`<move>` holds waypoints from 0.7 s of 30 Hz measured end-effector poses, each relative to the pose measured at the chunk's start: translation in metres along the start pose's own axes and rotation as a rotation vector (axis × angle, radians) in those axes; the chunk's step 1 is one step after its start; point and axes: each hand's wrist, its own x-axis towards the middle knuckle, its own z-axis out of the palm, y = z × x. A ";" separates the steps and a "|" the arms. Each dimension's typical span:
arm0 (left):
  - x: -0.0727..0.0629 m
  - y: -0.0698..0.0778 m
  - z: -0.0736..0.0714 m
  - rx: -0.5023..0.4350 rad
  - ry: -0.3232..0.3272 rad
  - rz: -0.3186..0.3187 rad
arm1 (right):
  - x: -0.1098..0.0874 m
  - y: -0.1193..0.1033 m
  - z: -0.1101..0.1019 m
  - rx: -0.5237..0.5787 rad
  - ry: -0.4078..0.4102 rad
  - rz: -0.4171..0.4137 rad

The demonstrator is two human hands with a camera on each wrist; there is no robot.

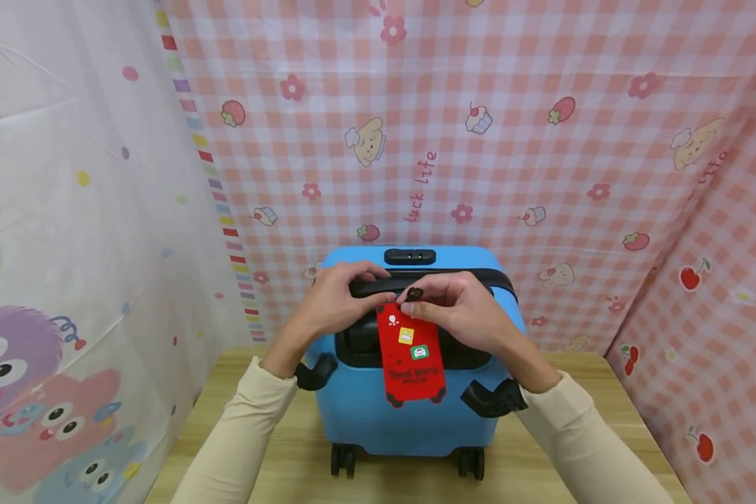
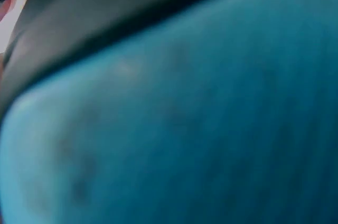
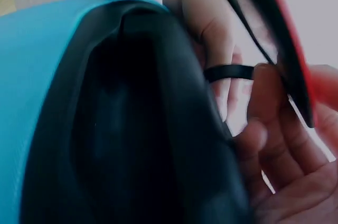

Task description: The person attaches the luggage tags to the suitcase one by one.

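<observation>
A red luggage tag (image 1: 414,357) with small stickers and black corners hangs in front of a blue suitcase (image 1: 409,423). My right hand (image 1: 463,308) pinches the dark fastening at the tag's top between thumb and forefinger. At the suitcase's black handle (image 1: 368,285), my left hand (image 1: 337,297) has its thumb by the tag's upper corner and its fingers reaching over the handle. In the right wrist view, the tag's black strap (image 3: 229,72) spans from the left fingers to the right fingers. The left wrist view shows mostly blurred suitcase shell (image 2: 185,129).
The suitcase stands on its black wheels (image 1: 343,460) on a wood-grain surface (image 1: 239,399). A black combination lock (image 1: 409,257) sits behind the handle. A pink checked cloth (image 1: 428,126) hangs close behind, and a white patterned sheet (image 1: 69,210) hangs at the left.
</observation>
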 end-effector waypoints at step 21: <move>0.001 0.000 0.001 -0.046 -0.031 -0.032 | -0.001 0.008 -0.002 0.078 -0.015 0.030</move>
